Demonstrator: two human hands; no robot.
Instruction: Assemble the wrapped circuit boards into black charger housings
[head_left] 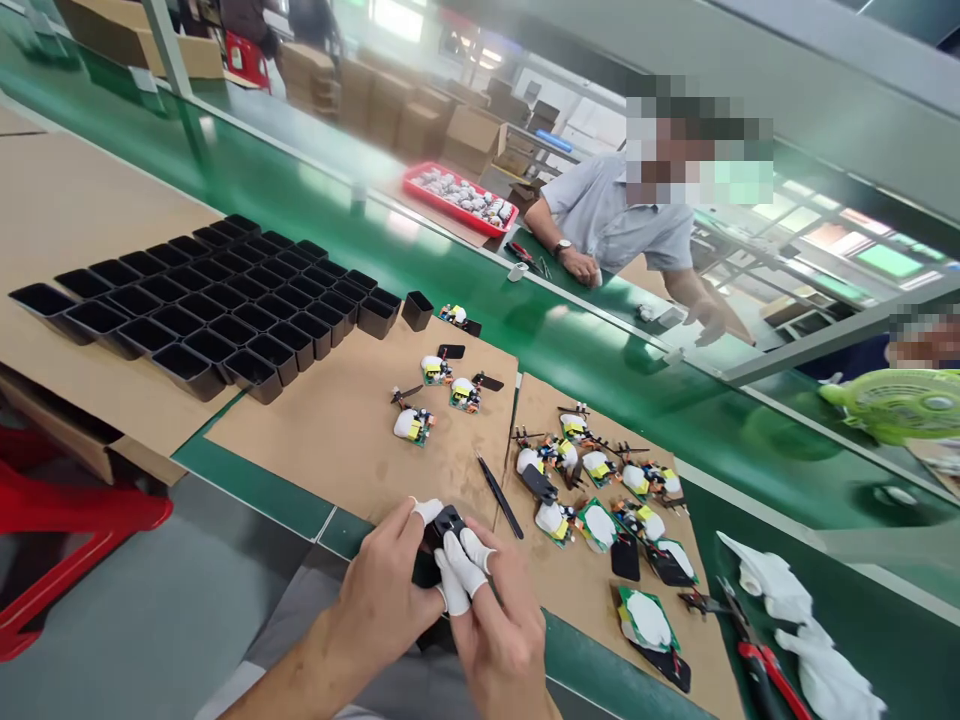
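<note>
Both hands meet at the front edge of the cardboard-covered bench, closed around a small black plastic case (448, 522). My left hand (386, 580) grips it from the left, with a white finger cot on a fingertip. From the right, my right hand (491, 595) presses on it with several fingers in white cots. Fingers cover most of the case, so its inside is hidden. Just beyond lie black tweezers (499, 495). Small circuit boards with white filler and black end plates, such as one board (412, 425), lie ahead; a larger cluster of boards (600, 525) is to the right.
Rows of open black plastic boxes (202, 310) stand at the left. Red-handled pliers (757, 640) and crumpled white cloth (825, 660) lie at the right. Across the green conveyor (450, 290), a co-worker (622, 220) sits near a red tray (461, 200). A red stool (75, 520) stands lower left.
</note>
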